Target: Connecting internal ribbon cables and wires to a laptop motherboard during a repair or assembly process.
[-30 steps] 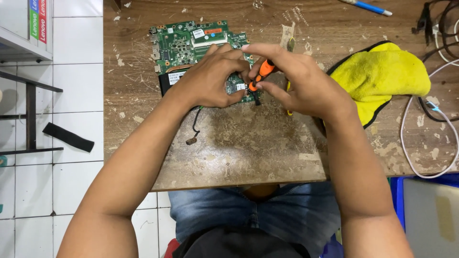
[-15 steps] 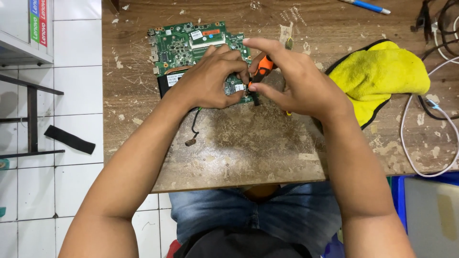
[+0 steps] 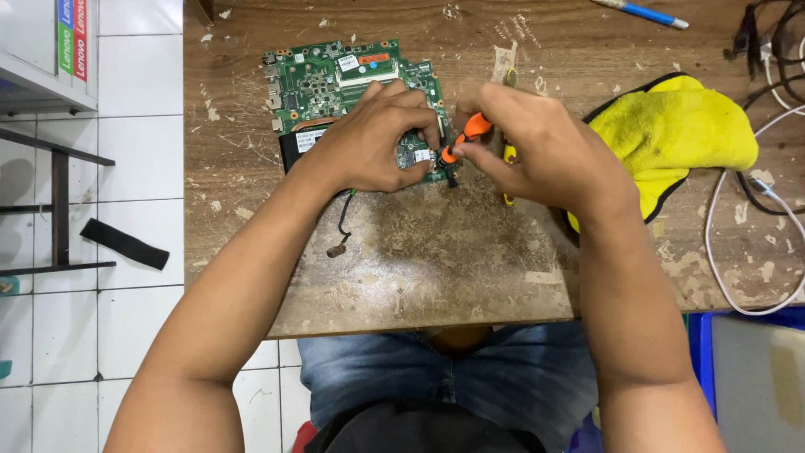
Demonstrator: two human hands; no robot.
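Observation:
A green circuit board (image 3: pixel 331 84) lies on the worn wooden table (image 3: pixel 453 252), at its far left part. My left hand (image 3: pixel 373 138) rests on the board's lower right part, fingers curled and pressing on it. My right hand (image 3: pixel 537 147) grips a small orange-handled screwdriver (image 3: pixel 465 134), whose tip points down at the board's right corner next to my left fingertips. A thin black cable with a small plug (image 3: pixel 340 235) trails from under the board toward me.
A yellow cloth (image 3: pixel 679 126) lies right of my right hand. White and black cables (image 3: pixel 755 218) curl at the table's right edge. A blue pen (image 3: pixel 641 13) lies at the far edge. A black strip (image 3: pixel 124 243) lies on the white tiled floor at left.
Both hands stay on the board's corner. The right hand has shifted slightly, and the orange screwdriver handle has changed its angle a little between the fingers.

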